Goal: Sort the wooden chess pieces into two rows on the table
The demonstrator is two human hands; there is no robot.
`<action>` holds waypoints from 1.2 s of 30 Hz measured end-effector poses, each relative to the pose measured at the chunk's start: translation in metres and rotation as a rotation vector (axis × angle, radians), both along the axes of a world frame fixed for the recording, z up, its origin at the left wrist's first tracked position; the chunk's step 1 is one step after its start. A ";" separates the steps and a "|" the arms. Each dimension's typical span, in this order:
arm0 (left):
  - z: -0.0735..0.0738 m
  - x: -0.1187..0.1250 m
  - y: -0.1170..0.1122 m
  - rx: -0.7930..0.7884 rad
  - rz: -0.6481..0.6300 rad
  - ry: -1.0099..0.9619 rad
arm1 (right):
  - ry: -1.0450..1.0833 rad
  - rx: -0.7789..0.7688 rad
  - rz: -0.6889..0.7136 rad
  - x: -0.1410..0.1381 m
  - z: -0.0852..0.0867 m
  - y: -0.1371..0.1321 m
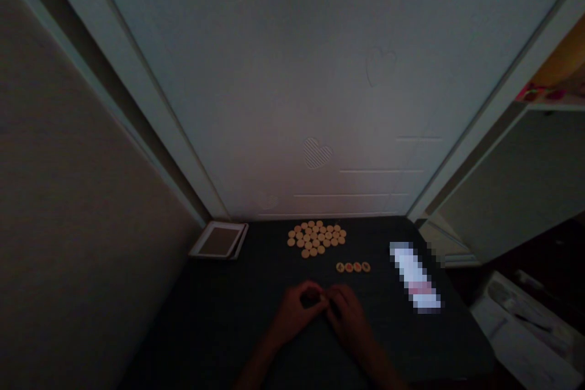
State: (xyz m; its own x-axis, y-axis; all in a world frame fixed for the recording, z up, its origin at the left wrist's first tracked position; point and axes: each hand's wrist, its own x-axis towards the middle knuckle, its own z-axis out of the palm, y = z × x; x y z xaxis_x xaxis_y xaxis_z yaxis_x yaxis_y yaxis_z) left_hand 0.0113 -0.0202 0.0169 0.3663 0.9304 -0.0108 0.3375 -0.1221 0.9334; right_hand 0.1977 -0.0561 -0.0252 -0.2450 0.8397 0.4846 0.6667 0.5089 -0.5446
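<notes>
My left hand (299, 308) and my right hand (347, 311) rest together on the dark table (219, 317), fingertips meeting in the middle. Both have curled fingers, pinched around something small that the dim light hides. Just beyond my right hand lies a short row of round wooden discs (353, 267) with red and dark markings. Farther back sits a flat cluster of several plain tan discs (316, 238), blank side up.
A shallow white box lid or tray (219, 241) lies at the table's back left corner. A blurred white rectangular item (415, 277) lies at the right. A pale wall with heart decorations rises behind the table. White clutter sits on the floor at lower right.
</notes>
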 end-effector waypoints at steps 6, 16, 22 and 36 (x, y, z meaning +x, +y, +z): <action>0.002 0.001 -0.001 -0.014 0.003 0.015 | 0.006 0.014 -0.002 -0.001 0.001 -0.001; 0.003 0.002 -0.002 -0.010 0.035 0.027 | 0.036 0.045 -0.050 -0.003 0.000 0.001; 0.004 0.002 -0.002 -0.013 0.044 -0.036 | 0.081 0.041 -0.036 -0.004 0.007 0.000; 0.003 0.005 -0.001 -0.069 0.044 -0.123 | 0.088 0.020 -0.035 -0.004 0.010 0.000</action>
